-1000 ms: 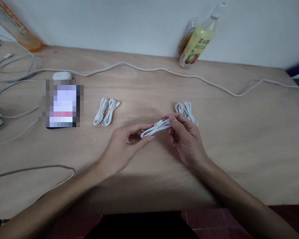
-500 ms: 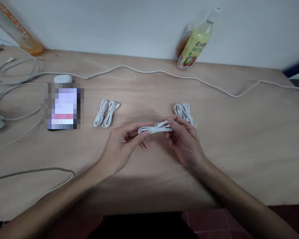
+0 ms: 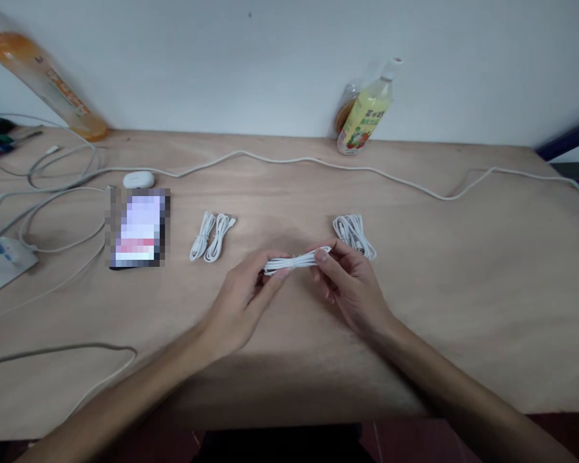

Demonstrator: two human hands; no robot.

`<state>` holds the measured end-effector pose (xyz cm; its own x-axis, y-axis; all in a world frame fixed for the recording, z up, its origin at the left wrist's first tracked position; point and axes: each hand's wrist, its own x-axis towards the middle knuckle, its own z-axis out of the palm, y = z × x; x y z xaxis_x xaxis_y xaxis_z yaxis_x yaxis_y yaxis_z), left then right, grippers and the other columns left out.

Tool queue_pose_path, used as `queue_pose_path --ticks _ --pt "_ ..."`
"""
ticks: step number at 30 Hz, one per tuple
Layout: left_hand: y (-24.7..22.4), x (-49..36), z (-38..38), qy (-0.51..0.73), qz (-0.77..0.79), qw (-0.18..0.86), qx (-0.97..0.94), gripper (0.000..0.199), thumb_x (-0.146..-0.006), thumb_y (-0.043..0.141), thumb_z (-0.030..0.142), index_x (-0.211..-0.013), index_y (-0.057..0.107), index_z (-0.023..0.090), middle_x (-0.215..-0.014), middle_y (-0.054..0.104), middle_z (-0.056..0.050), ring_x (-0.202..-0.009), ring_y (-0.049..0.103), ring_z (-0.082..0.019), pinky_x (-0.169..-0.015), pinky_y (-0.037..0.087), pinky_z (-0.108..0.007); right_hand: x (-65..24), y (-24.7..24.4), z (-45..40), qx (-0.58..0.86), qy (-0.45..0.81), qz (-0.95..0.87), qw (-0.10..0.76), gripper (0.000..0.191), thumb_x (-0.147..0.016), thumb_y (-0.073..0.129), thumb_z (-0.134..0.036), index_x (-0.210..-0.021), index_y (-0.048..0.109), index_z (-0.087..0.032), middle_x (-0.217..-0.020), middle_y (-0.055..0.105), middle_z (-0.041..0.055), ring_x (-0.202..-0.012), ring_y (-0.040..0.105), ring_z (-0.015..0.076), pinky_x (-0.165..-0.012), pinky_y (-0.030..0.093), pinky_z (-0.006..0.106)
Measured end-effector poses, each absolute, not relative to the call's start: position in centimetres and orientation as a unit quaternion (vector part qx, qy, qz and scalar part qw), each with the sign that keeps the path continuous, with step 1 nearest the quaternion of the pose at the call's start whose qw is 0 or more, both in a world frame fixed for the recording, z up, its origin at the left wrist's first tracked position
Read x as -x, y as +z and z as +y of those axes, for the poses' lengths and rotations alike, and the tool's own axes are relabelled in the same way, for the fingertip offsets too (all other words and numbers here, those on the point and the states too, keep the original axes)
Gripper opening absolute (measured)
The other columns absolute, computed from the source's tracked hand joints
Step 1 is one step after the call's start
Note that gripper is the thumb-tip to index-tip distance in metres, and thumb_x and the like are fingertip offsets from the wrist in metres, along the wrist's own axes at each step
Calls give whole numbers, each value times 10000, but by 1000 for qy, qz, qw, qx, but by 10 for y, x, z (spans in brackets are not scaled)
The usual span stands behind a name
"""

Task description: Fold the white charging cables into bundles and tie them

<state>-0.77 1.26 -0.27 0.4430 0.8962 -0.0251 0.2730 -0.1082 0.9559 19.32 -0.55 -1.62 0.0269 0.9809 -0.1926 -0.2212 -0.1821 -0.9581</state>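
Between my two hands is a white cable (image 3: 296, 262), coiled into a flat bundle and tied at its middle. My left hand (image 3: 244, 296) pinches the bundle's left end between thumb and fingers. Its right end is gripped by my right hand (image 3: 354, 286), thumb on top. Two more coiled white cables (image 3: 212, 236) lie side by side on the table to the left. Just beyond my right hand is another group of coiled white cables (image 3: 353, 233), partly hidden by the fingers.
A pixelated phone (image 3: 139, 228) and a white earbud case (image 3: 139, 180) lie at left, near tangled cables (image 3: 62, 173). One long white cable (image 3: 313, 161) crosses the table's back. An orange drink bottle (image 3: 53, 90) and a yellow drink bottle (image 3: 367, 112) stand by the wall.
The view has tilted up a little, so the tabletop things appear lower. The held cable has been turned in my hands, and its loose end no longer shows on top.
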Motion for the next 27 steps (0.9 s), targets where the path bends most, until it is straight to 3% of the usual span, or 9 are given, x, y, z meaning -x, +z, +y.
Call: queue_pose_path --ticks 6,10,13,21,24,27 --pt "-1 8 13 262 409 463 -741 279 -1127 497 366 -1104 706 183 -889 682 -10 -801 583 -189 -765 454 -311 -192 -16 -5 502 587 -362 522 615 -749 933 -738 -756 574 -238 -550 553 -87 -407 391 55 -365 296 179" --pt "-1 8 13 255 415 479 -730 326 -1144 472 407 -1057 691 181 -829 626 18 -761 560 -174 -748 437 -307 -193 -18 -3 475 601 -374 523 561 -757 932 -720 -840 667 -232 -581 573 -87 -416 404 57 -365 304 180" --pt "-1 8 12 244 414 502 -719 378 -1160 443 435 -1021 691 188 -889 673 0 -824 603 -187 -787 456 -316 -194 -20 -1 463 593 -393 529 475 -797 935 -646 -882 726 -228 -622 593 -76 -447 431 58 -382 317 175" --pt "1 5 9 262 368 535 -714 299 -1149 506 389 -1165 745 210 -1081 762 -41 -1050 667 -235 -990 491 -358 -195 -20 -2 479 585 -383 530 487 -826 912 -644 -783 662 -228 -550 518 -95 -408 357 53 -351 259 181" --pt "-1 5 9 255 371 583 -676 339 -1151 509 434 -986 702 210 -826 625 6 -879 608 -197 -844 490 -313 -195 -21 -2 473 591 -383 529 489 -820 910 -660 -810 682 -228 -560 557 -84 -420 397 62 -364 283 184" --pt "-7 5 8 246 380 657 -603 413 -1135 522 541 -920 627 205 -721 446 56 -641 408 -133 -583 348 -267 -196 -23 -1 461 597 -388 530 450 -843 899 -643 -945 757 -228 -586 583 -82 -442 429 66 -387 291 183"
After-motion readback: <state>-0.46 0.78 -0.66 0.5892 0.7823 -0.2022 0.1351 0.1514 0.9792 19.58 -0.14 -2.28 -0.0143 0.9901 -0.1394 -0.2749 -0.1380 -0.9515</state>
